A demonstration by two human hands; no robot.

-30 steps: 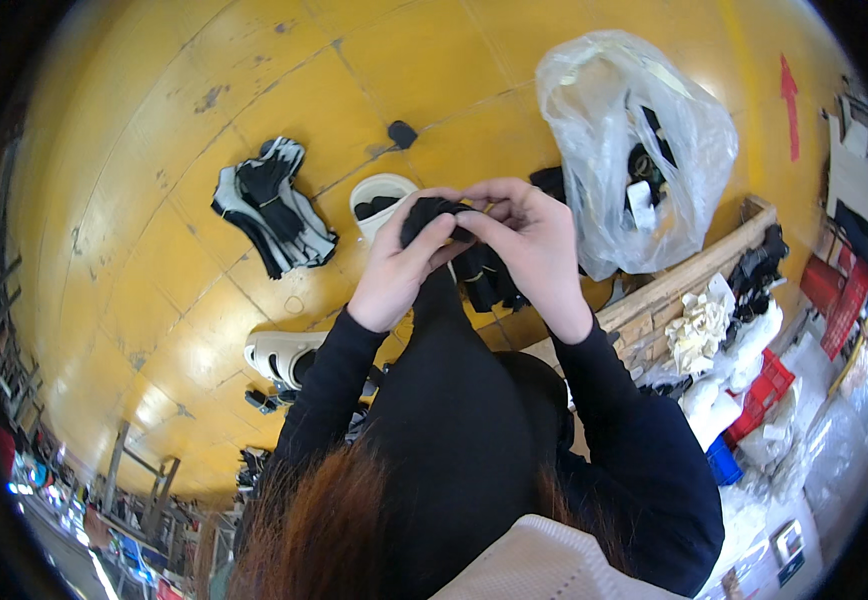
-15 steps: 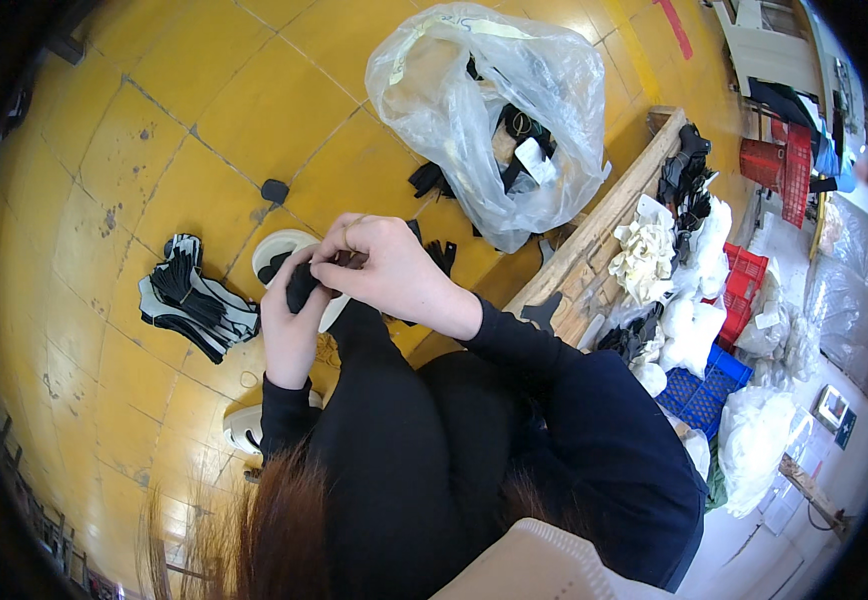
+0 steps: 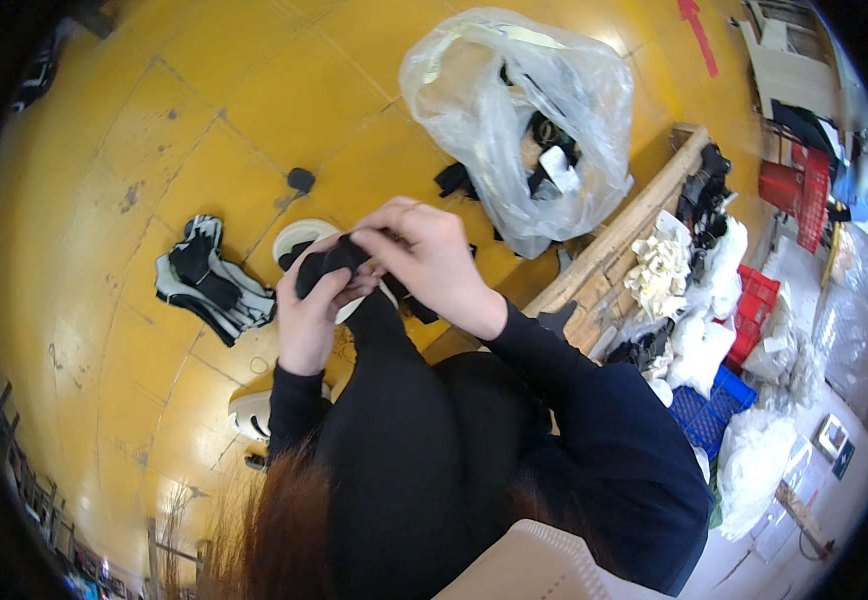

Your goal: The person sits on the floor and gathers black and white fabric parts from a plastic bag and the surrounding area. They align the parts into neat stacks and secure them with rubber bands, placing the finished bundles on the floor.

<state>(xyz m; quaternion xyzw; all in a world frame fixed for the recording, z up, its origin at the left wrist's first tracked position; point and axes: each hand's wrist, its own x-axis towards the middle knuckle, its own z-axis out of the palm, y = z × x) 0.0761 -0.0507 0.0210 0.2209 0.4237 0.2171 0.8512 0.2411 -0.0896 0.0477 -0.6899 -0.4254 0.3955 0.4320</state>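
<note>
Both hands meet over my lap on a small bunched piece of black cloth (image 3: 324, 268); what sort of article it is I cannot make out. My left hand (image 3: 306, 318) holds it from below, thumb against its side. From the right, my right hand (image 3: 436, 258) pinches its upper edge, with the fingertips partly hidden. Just beyond the hands, on the floor, is a round white container (image 3: 299, 238) with dark material in it. To the left lies a bundle of black and grey-white fabric pieces (image 3: 212, 280).
A clear plastic bag (image 3: 469, 130) of dark items stands ahead on the yellow floor (image 3: 244, 90). At right, a wooden beam (image 3: 619, 235) borders white and black bundles, a red crate (image 3: 751, 315) and a blue crate (image 3: 706, 412). A small dark piece (image 3: 301, 180) lies ahead.
The view has shifted, so the surroundings sit further right. Between my hands the black cloth shows more fully and looks more spread. My right hand has drawn slightly toward its upper edge.
</note>
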